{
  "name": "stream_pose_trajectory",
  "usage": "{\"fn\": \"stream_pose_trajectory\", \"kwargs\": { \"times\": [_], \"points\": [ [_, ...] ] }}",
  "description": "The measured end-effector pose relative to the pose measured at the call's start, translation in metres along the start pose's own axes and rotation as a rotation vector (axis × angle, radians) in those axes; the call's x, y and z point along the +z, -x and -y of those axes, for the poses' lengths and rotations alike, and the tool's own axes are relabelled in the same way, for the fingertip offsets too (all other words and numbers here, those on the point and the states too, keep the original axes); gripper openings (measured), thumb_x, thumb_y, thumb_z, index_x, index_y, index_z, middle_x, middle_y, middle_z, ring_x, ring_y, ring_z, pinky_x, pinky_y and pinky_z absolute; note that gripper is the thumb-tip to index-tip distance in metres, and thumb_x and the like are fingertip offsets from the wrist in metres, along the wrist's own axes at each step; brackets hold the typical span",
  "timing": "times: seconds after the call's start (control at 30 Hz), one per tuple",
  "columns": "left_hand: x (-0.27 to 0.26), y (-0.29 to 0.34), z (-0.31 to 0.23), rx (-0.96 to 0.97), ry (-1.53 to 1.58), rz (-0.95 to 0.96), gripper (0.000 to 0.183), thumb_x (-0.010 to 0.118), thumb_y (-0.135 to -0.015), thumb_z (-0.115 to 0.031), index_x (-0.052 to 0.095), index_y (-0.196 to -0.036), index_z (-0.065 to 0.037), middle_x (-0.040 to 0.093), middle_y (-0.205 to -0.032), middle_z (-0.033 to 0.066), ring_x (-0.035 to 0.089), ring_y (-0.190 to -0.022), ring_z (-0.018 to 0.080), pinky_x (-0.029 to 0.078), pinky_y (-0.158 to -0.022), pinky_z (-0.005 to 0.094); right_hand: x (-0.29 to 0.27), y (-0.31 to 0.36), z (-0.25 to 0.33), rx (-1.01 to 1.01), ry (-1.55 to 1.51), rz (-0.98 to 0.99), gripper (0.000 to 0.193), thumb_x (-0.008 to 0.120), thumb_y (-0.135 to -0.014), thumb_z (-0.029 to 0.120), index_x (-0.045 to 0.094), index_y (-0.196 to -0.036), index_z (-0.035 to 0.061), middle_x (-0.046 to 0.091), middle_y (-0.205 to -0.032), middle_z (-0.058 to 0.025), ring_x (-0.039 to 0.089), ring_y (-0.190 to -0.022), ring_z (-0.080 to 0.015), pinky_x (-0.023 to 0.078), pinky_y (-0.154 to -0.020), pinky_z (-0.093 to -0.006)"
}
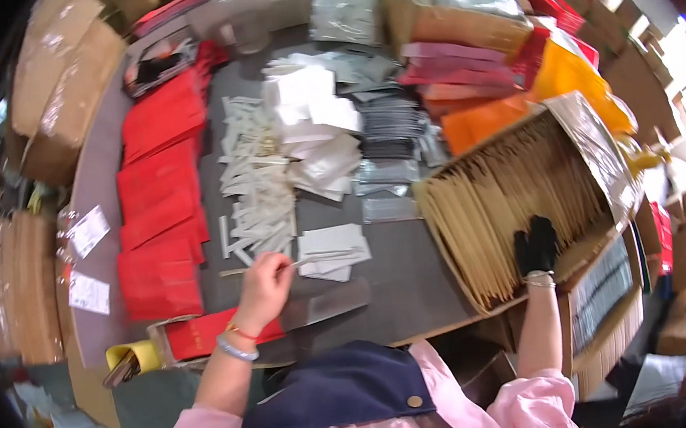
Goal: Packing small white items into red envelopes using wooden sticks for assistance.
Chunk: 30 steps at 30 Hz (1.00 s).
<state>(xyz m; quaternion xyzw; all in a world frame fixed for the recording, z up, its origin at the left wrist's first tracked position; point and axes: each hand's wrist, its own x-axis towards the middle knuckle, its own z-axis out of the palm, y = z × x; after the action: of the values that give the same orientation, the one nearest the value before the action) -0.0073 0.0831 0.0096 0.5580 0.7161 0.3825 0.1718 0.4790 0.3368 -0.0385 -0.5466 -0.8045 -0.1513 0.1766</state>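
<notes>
My left hand (265, 294), bare with a bracelet at the wrist, is closed in a pinch on a thin stick (301, 262). The stick's pale end reaches over a small stack of white cards (335, 248); a brownish end seems to show on the hand's other side. Just below lie a red packet (198, 335) and a clear plastic sleeve (328, 302). My right hand (537, 246), in a black glove, rests with its fingers apart on the tightly packed brown paper envelopes (476, 226) inside a cardboard box (475, 294).
Red packets (155, 195) lie along the left side. Small white strips (255, 173) and white sheets (311, 101) cover the middle. Beyond are dark stacked packets (391, 127), orange sheets (487, 122) and pink packets (457, 71). A yellow cup-like holder (143, 355) stands front left.
</notes>
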Motion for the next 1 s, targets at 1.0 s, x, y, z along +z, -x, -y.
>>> {"fn": "stream_pose_trajectory", "kwargs": {
  "times": [1.0],
  "points": [
    [0.029,-0.025,0.028,-0.135,-0.101,0.108,0.035,0.084,-0.067,-0.011,0.060,-0.091,-0.002,0.064,-0.081,0.0126,0.063,-0.074,0.0314,0.051,-0.068,0.0386,-0.021,0.059,0.266,0.312,-1.436,0.447,0.011,0.053,-0.099,0.007,0.054,-0.109,0.0017,0.061,-0.087,-0.0094,0.059,-0.075,-0.0192,0.048,-0.067,-0.0316]
  ]
}}
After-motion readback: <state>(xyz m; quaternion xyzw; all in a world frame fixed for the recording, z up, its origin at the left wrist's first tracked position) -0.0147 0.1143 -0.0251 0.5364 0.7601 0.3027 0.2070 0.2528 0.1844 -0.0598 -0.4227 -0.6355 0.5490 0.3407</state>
